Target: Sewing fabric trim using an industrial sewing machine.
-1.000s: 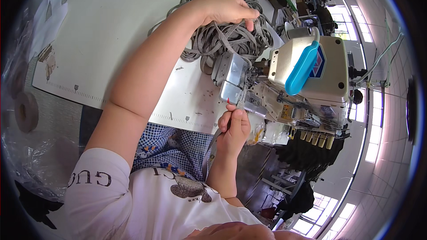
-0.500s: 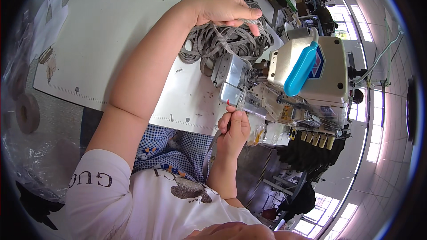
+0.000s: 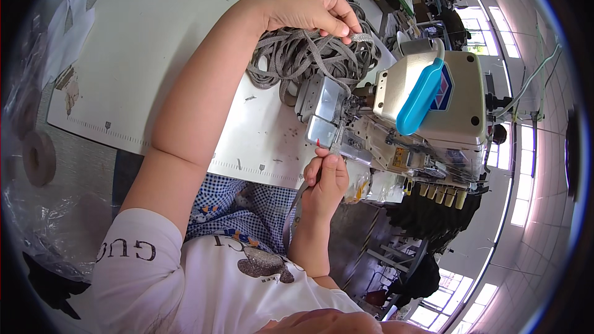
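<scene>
While left hand [image 3: 315, 11] pinches grey tape [image 3: 363, 38] at tangled heap [image 3: 303, 59], right hand [image 3: 327, 180] pinches a stretch [image 3: 336, 146] beside sewing machine [image 3: 461, 117], seemingly for alignment

Black letters [image 3: 127, 249] on the white shirt [image 3: 142, 291], lower left; blue emblem [image 3: 442, 88] on the sewing machine [image 3: 461, 74], right; ruler marks [image 3: 111, 130] along the counter [image 3: 154, 43].
</scene>
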`<control>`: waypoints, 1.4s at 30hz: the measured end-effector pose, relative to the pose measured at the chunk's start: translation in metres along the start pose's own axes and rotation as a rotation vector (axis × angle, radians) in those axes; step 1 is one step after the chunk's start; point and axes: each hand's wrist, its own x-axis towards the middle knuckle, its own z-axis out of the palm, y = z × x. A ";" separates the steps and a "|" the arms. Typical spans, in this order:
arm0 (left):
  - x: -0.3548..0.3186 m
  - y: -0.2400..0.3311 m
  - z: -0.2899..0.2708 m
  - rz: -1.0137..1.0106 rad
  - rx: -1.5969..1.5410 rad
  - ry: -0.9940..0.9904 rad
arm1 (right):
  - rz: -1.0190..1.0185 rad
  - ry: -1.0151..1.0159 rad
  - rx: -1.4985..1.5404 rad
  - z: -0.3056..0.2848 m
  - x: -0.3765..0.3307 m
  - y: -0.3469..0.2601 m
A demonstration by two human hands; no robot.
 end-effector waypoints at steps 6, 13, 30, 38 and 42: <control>-0.005 0.009 0.000 -0.043 0.074 0.021 | -0.001 -0.004 0.000 0.002 0.000 0.000; -0.005 0.016 0.003 -0.060 0.107 -0.012 | -0.005 -0.004 -0.011 0.001 0.000 -0.001; -0.143 0.072 0.090 -0.143 0.089 0.012 | -0.366 -0.077 -0.227 -0.006 -0.046 -0.029; -0.167 0.060 0.147 -0.114 0.625 0.048 | 0.101 -0.308 0.421 0.013 -0.036 -0.021; -0.170 0.052 0.151 -0.193 0.444 0.123 | 0.155 -0.308 0.469 0.012 -0.038 -0.023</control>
